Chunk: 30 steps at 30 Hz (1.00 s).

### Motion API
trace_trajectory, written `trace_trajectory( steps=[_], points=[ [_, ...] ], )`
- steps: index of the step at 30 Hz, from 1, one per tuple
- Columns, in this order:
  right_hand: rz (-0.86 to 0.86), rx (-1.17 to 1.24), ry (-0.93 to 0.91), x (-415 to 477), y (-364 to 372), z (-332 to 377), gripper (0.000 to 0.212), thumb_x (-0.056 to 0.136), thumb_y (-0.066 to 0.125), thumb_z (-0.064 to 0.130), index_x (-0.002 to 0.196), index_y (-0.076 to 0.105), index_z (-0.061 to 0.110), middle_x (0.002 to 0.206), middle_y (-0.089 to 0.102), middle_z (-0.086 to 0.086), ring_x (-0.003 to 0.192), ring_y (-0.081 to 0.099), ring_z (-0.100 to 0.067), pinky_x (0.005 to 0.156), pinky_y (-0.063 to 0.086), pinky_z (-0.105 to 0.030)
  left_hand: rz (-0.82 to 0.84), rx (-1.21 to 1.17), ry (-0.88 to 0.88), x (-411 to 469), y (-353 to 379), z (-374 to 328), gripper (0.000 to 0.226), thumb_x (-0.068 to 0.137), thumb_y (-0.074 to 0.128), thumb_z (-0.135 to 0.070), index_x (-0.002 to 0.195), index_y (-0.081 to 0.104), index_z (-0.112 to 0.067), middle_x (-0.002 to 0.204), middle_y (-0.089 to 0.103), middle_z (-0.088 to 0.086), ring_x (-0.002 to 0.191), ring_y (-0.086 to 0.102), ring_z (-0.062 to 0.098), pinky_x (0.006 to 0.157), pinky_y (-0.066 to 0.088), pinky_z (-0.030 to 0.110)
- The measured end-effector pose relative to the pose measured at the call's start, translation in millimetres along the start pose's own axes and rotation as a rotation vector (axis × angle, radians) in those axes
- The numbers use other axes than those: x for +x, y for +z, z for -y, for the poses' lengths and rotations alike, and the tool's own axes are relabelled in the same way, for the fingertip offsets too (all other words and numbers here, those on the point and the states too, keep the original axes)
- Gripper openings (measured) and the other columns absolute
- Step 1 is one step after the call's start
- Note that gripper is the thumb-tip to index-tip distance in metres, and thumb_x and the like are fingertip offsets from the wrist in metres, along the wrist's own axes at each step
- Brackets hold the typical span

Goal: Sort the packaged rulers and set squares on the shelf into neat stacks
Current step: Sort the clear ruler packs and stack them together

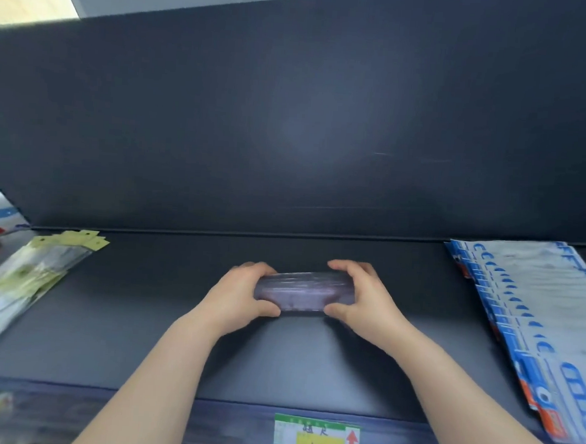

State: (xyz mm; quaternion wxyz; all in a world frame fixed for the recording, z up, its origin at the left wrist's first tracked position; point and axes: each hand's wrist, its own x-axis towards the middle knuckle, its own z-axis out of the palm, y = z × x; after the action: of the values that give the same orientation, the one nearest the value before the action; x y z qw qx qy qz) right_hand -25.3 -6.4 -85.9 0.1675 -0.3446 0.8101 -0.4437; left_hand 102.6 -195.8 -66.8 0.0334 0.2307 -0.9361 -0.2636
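A small bundle of clear packs [303,293], too blurred to tell rulers from set squares, sat at the middle of the dark shelf [310,360], caught by its two short ends. The left hand [242,296] wrapped the end at 9 o'clock, thumb on the near edge and fingers curled over the far edge; the right hand [365,301] gripped the end at 3 o'clock the same way. The step in hand looked like squaring the bundle up. Doing it well would call for even pressure from both ends, so the slippery sleeves slid flush rather than bowing upward, then a tap of the long edge on the shelf to level them. Whether the bundle rested on the shelf or hung just above it could not be told. Well apart at 9 o'clock lay a stack of green-and-yellow packs [23,284], its hang tabs splayed toward the back panel [290,136]. At 3 o'clock a fanned row of blue-and-white packs [532,325] ran down to the front rail, likely the untidiest lot. A price label [316,437] sat on the rail at 6 o'clock, a fair mark for centring the squared bundle.
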Motion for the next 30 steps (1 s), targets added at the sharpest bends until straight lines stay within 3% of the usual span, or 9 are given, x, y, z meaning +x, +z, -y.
trace_trajectory(
  steps=[2,5,8,11,16,19,23,27,30],
  points=[
    [-0.019,-0.053,-0.001,-0.3,-0.1,-0.5,0.048,0.083,0.069,0.016,0.124,0.052,0.035,0.124,0.041,0.012,0.110,0.048,-0.010,0.085,0.041,-0.019,-0.006,0.071,0.017,0.8,-2.1,2.6,0.044,0.072,0.075,-0.031,0.113,0.059,-0.032,0.108,0.059,-0.012,0.106,0.053,0.014,0.091,0.047,0.037],
    [0.007,-0.124,-0.015,-1.0,1.1,0.8,0.038,0.087,0.064,0.018,0.120,0.053,0.034,0.115,0.043,0.012,0.106,0.049,-0.011,0.086,0.041,-0.024,0.020,0.215,0.016,4.2,-11.6,2.7,0.042,0.078,0.068,-0.033,0.118,0.055,-0.036,0.113,0.059,-0.012,0.111,0.053,0.017,0.097,0.043,0.045],
    [-0.011,-0.184,-0.015,0.6,4.3,1.6,0.045,0.088,0.062,0.019,0.130,0.048,0.030,0.124,0.041,0.007,0.117,0.043,-0.014,0.089,0.041,-0.026,0.059,0.499,0.043,8.8,-14.5,-7.1,0.056,0.087,0.061,-0.037,0.139,0.042,-0.032,0.138,0.048,-0.007,0.132,0.037,0.020,0.114,0.019,0.059],
    [-0.027,-0.177,0.010,0.7,6.0,1.8,0.065,0.085,0.067,0.021,0.142,0.036,0.028,0.139,0.032,0.007,0.126,0.034,-0.011,0.090,0.036,-0.021,0.083,0.619,0.125,7.8,-2.4,-20.0,0.073,0.092,0.052,-0.047,0.153,0.020,-0.023,0.156,0.027,-0.003,0.146,0.018,0.019,0.115,0.001,0.060],
    [-0.053,-0.128,-0.008,-3.4,17.3,-1.2,0.070,0.082,0.068,0.009,0.143,0.037,0.022,0.141,0.031,0.003,0.129,0.038,-0.012,0.097,0.029,-0.012,0.016,0.554,0.211,4.0,12.3,-20.1,0.064,0.095,0.051,-0.040,0.151,0.023,-0.025,0.147,0.038,-0.001,0.137,0.031,0.022,0.119,0.006,0.050],
    [-0.075,-0.327,-0.029,-1.7,17.6,1.6,0.058,0.084,0.064,0.014,0.137,0.045,0.027,0.129,0.042,0.003,0.121,0.043,-0.016,0.093,0.042,-0.027,0.009,0.569,0.258,8.0,8.8,-17.1,0.054,0.095,0.053,-0.038,0.144,0.033,-0.026,0.138,0.045,-0.002,0.130,0.036,0.022,0.118,0.010,0.054],
    [-0.088,-0.516,-0.024,8.2,10.6,7.5,0.055,0.086,0.062,0.018,0.137,0.044,0.030,0.125,0.045,0.001,0.117,0.043,-0.021,0.089,0.041,-0.033,0.029,0.562,0.293,25.3,3.7,-20.6,0.050,0.096,0.054,-0.033,0.142,0.036,-0.028,0.132,0.048,-0.001,0.127,0.038,0.022,0.117,0.009,0.060],
    [-0.066,-0.766,-0.036,17.8,1.4,13.2,0.066,0.091,0.059,0.026,0.149,0.028,0.026,0.149,0.033,0.003,0.140,0.022,-0.021,0.109,0.027,-0.039,0.028,0.569,0.260,34.5,8.9,-17.4,0.059,0.101,0.045,-0.028,0.153,0.017,-0.028,0.139,0.044,0.000,0.131,0.036,0.024,0.116,0.004,0.061],
    [0.004,-0.800,-0.055,21.2,9.9,16.2,0.071,0.095,0.046,0.047,0.153,0.014,0.023,0.159,0.017,0.005,0.148,0.005,-0.018,0.118,0.014,-0.040,0.034,0.551,0.260,38.3,11.5,-13.9,0.065,0.101,0.041,-0.027,0.156,0.007,-0.026,0.148,0.035,-0.002,0.138,0.028,0.022,0.116,0.001,0.062]
  ],
)
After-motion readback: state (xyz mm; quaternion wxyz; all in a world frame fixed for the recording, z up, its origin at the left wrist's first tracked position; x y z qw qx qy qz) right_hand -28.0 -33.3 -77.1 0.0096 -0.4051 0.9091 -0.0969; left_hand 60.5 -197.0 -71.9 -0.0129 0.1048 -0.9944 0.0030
